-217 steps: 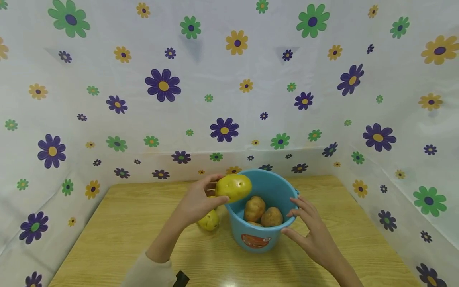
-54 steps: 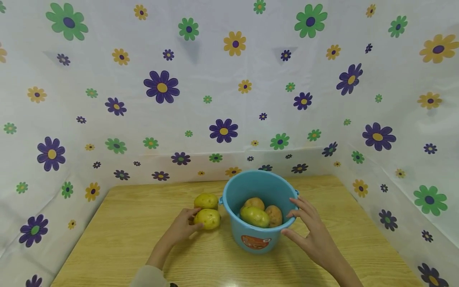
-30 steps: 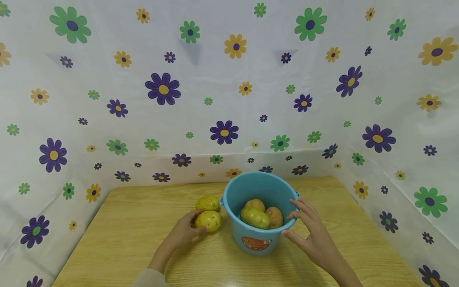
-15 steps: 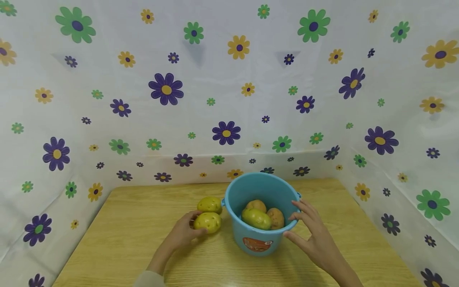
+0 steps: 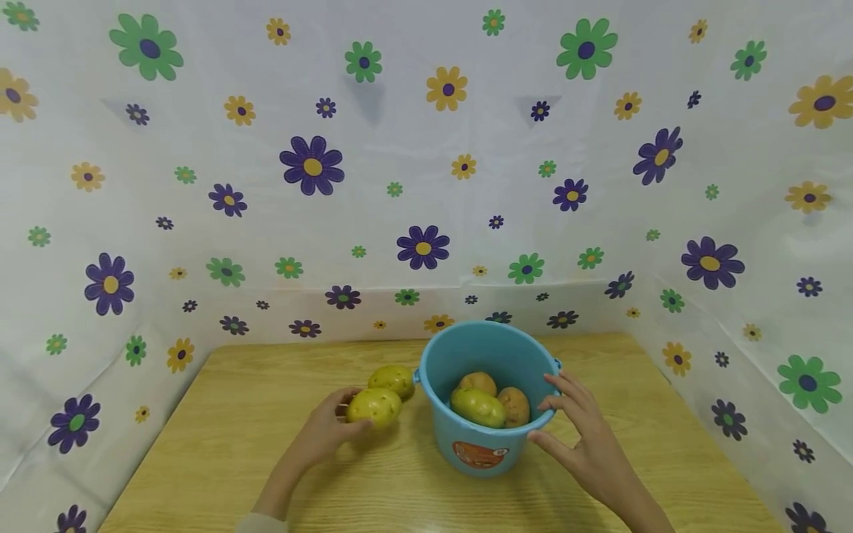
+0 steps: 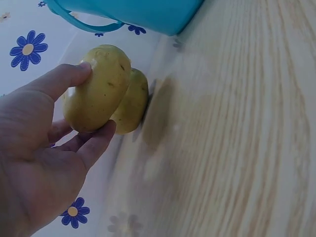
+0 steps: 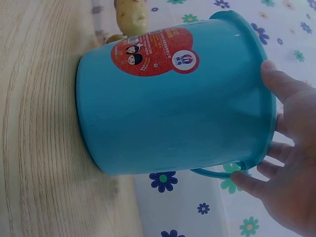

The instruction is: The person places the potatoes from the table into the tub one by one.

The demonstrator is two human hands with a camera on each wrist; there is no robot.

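My left hand (image 5: 323, 433) grips a yellow potato (image 5: 375, 409) between thumb and fingers. In the left wrist view this potato (image 6: 96, 89) is raised, its shadow falling on the wood. Behind it lies a second yellow potato (image 5: 392, 380), beside the blue bucket (image 5: 489, 348). My right hand (image 5: 589, 437) holds the bucket's rim on the right side, the thumb toward the front. Inside the bucket a yellow-green potato (image 5: 477, 409) lies against brown potatoes, one (image 5: 514, 406) at its right. The right wrist view shows the bucket wall (image 7: 182, 113) standing on the table.
The wood-grain table (image 5: 246, 414) carries the bucket and potatoes. A white flowered sheet (image 5: 373, 222) stands round its back and sides. A thin blue handle (image 7: 212, 173) hangs at the bucket's side, and a red label (image 5: 480, 454) is on its front.
The left hand earlier carried another yellow potato to the bucket, where a yellow-green one now lies. It then gripped the nearer table potato and has just lifted it slightly leftward. The right hand stays put.
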